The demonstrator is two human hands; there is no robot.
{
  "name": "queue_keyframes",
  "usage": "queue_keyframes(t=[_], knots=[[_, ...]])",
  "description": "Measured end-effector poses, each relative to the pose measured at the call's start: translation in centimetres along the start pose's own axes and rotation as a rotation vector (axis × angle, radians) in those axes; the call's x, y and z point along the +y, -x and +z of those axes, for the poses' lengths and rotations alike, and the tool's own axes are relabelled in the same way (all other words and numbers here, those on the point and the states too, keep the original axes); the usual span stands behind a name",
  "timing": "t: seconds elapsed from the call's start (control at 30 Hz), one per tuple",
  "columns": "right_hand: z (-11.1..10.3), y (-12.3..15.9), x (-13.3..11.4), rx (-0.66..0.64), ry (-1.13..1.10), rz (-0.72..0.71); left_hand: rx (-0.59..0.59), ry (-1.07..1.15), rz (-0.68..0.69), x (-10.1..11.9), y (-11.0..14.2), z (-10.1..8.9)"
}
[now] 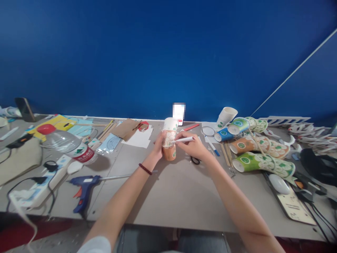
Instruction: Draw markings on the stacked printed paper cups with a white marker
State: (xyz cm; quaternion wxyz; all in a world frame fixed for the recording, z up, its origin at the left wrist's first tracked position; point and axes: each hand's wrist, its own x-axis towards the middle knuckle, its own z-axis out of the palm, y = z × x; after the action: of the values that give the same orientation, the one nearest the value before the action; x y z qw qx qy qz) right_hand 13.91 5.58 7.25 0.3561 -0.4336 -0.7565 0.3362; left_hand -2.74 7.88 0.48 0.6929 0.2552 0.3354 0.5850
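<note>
The left hand point(158, 144) curls around the near-left side of the joined paper cups point(169, 153), which stand on the table at the middle of the view. The right hand point(194, 147) grips a white pen point(186, 139), its tip at the cups' side.

Grey tabletop point(173, 196) stretches between the forearms from the cups to the front edge; the back edge meets a blue wall point(147, 63), with a lit phone point(179, 113) just behind the cups. Black-handled scissors point(195, 160) lie beside the right wrist. A glue gun point(86, 186) lies left of the left forearm, its glue stick point(116, 177) reaching toward that arm.

Right of the right arm are nested white paper cups point(224, 119), orange joined cups point(240, 146) and green joined cups point(247, 162); I cannot tell what these hold. Far left, a clear red-capped bottle point(67, 142) wears a red label; its fill level is unclear.
</note>
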Motion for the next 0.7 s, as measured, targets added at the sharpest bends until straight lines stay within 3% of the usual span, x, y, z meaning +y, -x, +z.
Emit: queue_keyframes(t=[0.7], knots=[[0.51, 0.06, 0.1, 0.006, 0.054, 0.027, 0.04, -0.033, 0.015, 0.04, 0.02, 0.56]])
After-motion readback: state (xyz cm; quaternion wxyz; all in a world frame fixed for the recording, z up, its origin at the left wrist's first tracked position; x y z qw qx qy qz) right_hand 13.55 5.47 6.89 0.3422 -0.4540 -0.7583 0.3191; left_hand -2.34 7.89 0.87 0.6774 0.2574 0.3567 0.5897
